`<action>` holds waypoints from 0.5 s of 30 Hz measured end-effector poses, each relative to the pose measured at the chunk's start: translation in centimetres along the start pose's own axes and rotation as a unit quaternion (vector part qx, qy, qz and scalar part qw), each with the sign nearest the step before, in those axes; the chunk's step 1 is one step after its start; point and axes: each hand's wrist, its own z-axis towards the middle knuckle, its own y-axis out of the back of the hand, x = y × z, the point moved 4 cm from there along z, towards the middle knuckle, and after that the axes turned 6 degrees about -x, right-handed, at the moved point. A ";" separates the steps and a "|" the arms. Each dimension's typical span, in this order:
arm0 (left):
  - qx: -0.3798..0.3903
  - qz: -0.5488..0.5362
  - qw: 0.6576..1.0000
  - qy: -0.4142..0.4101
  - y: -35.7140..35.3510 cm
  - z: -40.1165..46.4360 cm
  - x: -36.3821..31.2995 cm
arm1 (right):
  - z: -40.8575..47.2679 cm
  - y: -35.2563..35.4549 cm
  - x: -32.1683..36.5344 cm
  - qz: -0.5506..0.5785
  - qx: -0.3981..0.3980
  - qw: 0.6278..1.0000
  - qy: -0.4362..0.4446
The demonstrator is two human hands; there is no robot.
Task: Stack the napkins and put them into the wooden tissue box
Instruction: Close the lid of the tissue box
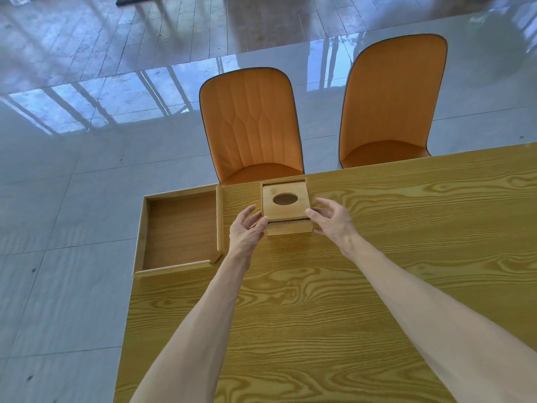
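Hands reach over a yellow wood-grain bench. Between them sits a square wooden tissue box with an oval lid opening. Left hand and right hand flank its sides, fingers spread apart, lightly touching. Left of the fingers lies an empty shallow wooden tray.

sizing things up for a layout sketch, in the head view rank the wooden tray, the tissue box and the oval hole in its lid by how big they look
1. wooden tray, largest.
2. tissue box, clearly smaller; it sits slightly farther from the camera, but not enough to explain the difference.
3. oval hole in its lid, smallest.
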 end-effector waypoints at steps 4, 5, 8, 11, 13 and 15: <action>-0.023 0.022 0.999 -0.012 0.0 0.4 0.3 | 0.2 -0.2 -0.4 -0.020 -0.024 0.999 0.015; -0.025 0.027 0.999 -0.014 0.0 0.5 0.4 | 0.3 -0.2 -0.4 -0.028 -0.029 0.999 0.017; -0.034 0.039 0.999 -0.013 0.0 0.8 0.8 | 0.8 -0.4 -0.8 -0.045 -0.040 0.998 0.026; -0.041 0.053 0.998 -0.008 0.0 1.0 1.0 | 1.0 -0.5 -0.8 -0.061 -0.049 0.996 0.034; -0.039 0.057 0.998 -0.007 -0.1 1.1 1.1 | 1.0 -0.5 -0.8 -0.073 -0.053 0.995 0.037; -0.038 0.062 0.997 -0.006 -0.1 1.2 1.2 | 1.0 -0.5 -0.7 -0.082 -0.053 0.995 0.038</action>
